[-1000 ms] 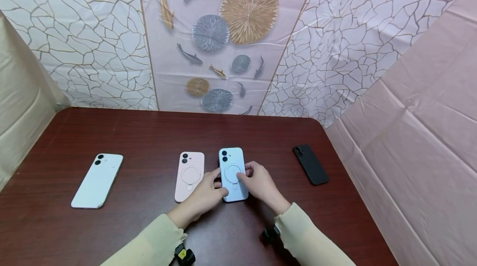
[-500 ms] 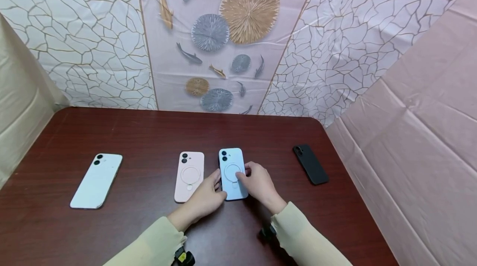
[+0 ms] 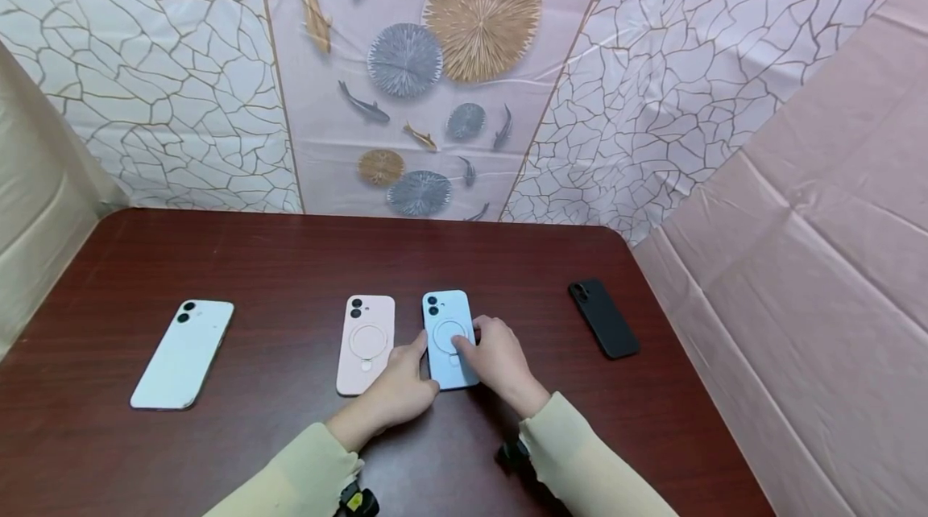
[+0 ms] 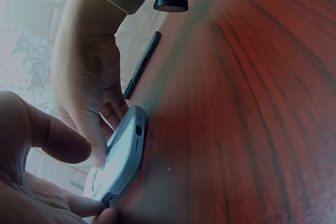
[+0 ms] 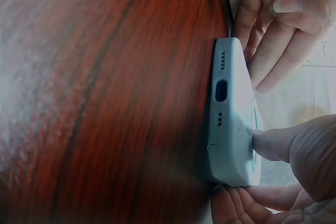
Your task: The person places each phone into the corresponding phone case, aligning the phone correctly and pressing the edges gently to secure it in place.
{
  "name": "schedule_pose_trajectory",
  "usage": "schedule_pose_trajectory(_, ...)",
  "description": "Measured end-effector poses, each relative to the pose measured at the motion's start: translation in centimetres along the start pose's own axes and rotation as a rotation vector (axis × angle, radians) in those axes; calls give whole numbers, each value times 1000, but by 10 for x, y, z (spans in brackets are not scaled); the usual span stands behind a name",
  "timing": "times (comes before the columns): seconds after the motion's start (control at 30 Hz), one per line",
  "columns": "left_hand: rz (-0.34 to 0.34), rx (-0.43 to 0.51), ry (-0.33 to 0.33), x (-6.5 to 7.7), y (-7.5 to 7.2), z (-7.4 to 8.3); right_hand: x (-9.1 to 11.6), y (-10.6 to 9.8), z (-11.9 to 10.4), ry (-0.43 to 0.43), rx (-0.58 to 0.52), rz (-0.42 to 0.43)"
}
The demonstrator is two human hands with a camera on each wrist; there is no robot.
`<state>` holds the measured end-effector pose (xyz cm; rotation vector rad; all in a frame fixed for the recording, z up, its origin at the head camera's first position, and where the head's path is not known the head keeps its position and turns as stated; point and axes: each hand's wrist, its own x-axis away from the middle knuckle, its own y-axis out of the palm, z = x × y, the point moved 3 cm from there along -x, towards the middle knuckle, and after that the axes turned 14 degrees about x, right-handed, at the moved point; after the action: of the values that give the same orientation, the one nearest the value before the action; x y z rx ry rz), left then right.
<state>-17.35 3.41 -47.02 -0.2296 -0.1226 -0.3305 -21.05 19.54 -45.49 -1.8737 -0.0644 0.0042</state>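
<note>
A light blue phone case (image 3: 449, 372) with a ring on its back lies face down near the middle of the table, its port opening showing in the right wrist view. My right hand (image 3: 500, 360) pinches it from the right, thumb on the ring and fingers along the side edge. On the other side, my left hand (image 3: 397, 390) touches the left edge with its fingers, while its thumb (image 4: 65, 142) hovers over the back in the left wrist view. Just left of that hand lies a pink phone case (image 3: 362, 368), partly covered by the hand. The blue case's underside is hidden.
A white phone (image 3: 181, 356) lies at the far left of the dark red table (image 3: 290, 251), and a black phone case (image 3: 605, 320) at the right. Patterned cloth (image 3: 406, 122) hangs behind the table's back edge.
The head view has shifted slightly. The blue case's camera end sits a little lower in the picture. My left fingers look straighter along its edge; my right hand keeps its hold.
</note>
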Motion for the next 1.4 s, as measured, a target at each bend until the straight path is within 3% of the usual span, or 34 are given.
schedule_pose_trajectory(0.27, -16, -17, -30, 3, 1, 2, 0, 3, -3, 2, 47, -9)
schedule_pose_trajectory(0.6, -38, -22, 17, 7, -1, 4, -1, 5, -4, -2, 50, -3)
schedule_pose_trajectory(0.77, -65, 55, 31, 11, -5, 4, 0, 3, -4, -9, 41, 3)
schedule_pose_trajectory(0.87, -39, 108, 68, 16, -14, 7, 1, 1, -3, -18, 26, 17)
schedule_pose_trajectory(0.97, 38, 113, 109, 21, -29, 12, 0, -3, 0, -21, 19, 40)
schedule_pose_trajectory(1.1, 163, 38, 127, 29, -60, 13, -4, -12, 9, -7, 31, 59)
schedule_pose_trajectory(1.33, 315, -283, 114, 45, -134, 0, -12, -34, 55, 33, 55, 96)
schedule_pose_trajectory(1.4, 347, -338, 99, 52, -153, -6, -13, -42, 71, 52, 69, 105)
